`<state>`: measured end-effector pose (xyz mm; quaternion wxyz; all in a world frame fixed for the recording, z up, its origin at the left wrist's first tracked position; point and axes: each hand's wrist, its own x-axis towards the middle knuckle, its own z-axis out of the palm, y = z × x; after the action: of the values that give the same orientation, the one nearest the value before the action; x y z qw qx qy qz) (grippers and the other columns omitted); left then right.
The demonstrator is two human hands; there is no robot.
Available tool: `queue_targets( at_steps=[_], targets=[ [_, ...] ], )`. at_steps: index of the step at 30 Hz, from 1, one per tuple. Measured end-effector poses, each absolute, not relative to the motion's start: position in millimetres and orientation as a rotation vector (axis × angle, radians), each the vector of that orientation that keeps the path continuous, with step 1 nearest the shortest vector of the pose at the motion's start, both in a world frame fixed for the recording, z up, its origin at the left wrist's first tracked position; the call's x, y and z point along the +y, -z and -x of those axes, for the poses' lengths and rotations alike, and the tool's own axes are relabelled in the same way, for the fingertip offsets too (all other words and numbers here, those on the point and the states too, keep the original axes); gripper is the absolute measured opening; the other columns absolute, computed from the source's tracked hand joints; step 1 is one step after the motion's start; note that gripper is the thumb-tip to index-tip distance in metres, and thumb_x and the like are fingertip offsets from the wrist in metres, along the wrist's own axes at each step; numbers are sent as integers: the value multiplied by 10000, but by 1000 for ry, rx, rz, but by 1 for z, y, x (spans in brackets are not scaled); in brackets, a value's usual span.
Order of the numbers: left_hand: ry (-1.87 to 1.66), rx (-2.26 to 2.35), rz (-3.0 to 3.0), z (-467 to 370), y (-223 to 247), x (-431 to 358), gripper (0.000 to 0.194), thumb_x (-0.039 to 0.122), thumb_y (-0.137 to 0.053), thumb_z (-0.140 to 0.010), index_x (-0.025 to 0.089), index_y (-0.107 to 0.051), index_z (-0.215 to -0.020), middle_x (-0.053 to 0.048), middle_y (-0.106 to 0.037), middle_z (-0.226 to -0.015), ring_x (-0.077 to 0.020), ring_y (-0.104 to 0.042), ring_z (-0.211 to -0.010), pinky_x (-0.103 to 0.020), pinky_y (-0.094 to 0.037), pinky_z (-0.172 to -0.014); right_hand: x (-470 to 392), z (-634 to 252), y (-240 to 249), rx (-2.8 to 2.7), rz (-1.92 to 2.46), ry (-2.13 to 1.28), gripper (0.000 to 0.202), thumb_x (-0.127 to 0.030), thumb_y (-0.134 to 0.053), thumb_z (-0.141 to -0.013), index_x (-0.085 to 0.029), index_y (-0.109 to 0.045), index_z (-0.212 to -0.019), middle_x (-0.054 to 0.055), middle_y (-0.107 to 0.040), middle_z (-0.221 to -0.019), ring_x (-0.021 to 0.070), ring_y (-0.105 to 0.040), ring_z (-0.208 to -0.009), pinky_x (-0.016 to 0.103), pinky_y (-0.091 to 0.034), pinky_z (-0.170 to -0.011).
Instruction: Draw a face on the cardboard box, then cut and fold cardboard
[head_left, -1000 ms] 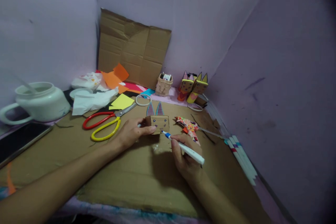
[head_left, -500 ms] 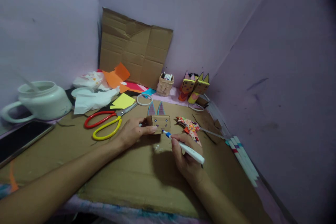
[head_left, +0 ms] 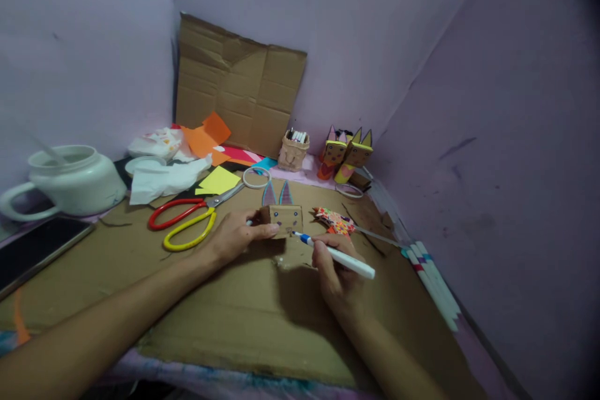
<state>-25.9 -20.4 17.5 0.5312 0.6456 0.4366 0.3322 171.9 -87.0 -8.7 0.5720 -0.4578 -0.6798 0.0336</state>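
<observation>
gripping at left: the left hand (head_left: 237, 234) has its thumb across the front of a small brown cardboard box head (head_left: 287, 215) with two pointed purple ears edged in blue, the other fingers mostly hidden at its side. drawn eyes and marks on the front, which is turned toward the camera.

right hand (head_left: 342, 275) closed narrow about a white plastic marker with a blue collar (head_left: 349, 261). tip at the lower edge of the box's front; cannot tell if it touches.

just beyond the right hand, a floral-patterned paper piece (head_left: 334, 220), partly covered by that hand. farther right of it, a row of slim white markers (head_left: 431, 284).

to the left of the left hand, large scissors with one red and one yellow handle (head_left: 213, 202). past them, a square of yellow paper (head_left: 218, 180), crumpled white tissue (head_left: 166, 182) and bright orange paper (head_left: 206, 137).

well left of both grips, a dark flat phone (head_left: 42, 253), and behind it a round white ceramic pot with a handle (head_left: 79, 184).

straight out past the box, a tan textured holder full of pens (head_left: 293, 155); right of that, two upright eared figures, one red-based (head_left: 334, 156), one yellow-based (head_left: 357, 159). behind the holder, a creased brown cardboard panel (head_left: 239, 84) leans on the wall. brown sheet cardboard (head_left: 210, 331) lies under the hands.
</observation>
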Motion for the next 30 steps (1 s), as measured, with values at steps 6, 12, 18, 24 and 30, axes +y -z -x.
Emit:
queue_targets(
  at_steps=[6, 12, 18, 24, 30],
  targets=[
    [-794, 1057, -1566, 26, -23, -23, 387, 426, -670, -708, 176, -715, -1001, -52, -743, -980, -303, -643, -961, -392, -466, -854, -86, -172, 11, -1608, 1080, -98, 93, -199, -527, -886, -207, -617, -864, -2, -632, -670, 127, -592, -543, 237, -454, -498],
    [-795, 1059, -1574, 25, -23, -24, 411, 430, -668, -711, 166, -709, -1024, -62, -737, -1011, -317, -632, -993, -405, -462, -879, -87, -171, 8, -1617, 1081, -109, 100, -206, -529, -884, -205, -624, -855, -3, -622, -649, 131, -593, -544, 234, -450, -489],
    [-784, 1046, -1566, 26, -23, -24, 419, 434, -668, -715, 175, -703, -1043, -52, -738, -1019, -310, -635, -1000, -407, -463, -895, -88, -171, 6, -1622, 1086, -121, 97, -206, -531, -880, -201, -624, -852, -13, -602, -613, 123, -573, -506, 226, -428, -454],
    [-784, 1058, -1574, 26, -24, -23, 407, 437, -666, -721, 183, -701, -1037, -46, -736, -1029, -304, -636, -1005, -401, -457, -893, -88, -170, 5, -1622, 1102, -144, 108, -226, -522, -886, -200, -615, -837, -18, -581, -580, 130, -568, -507, 237, -433, -461],
    [-775, 1030, -1574, 26, -22, -22, 418, 438, -663, -723, 190, -695, -1058, -50, -729, -1053, -299, -631, -1015, -382, -459, -880, -88, -170, 4, -1593, 1116, -155, 131, -247, -529, -878, -202, -625, -802, -18, -578, -585, 130, -558, -509, 240, -431, -479]
  ],
)
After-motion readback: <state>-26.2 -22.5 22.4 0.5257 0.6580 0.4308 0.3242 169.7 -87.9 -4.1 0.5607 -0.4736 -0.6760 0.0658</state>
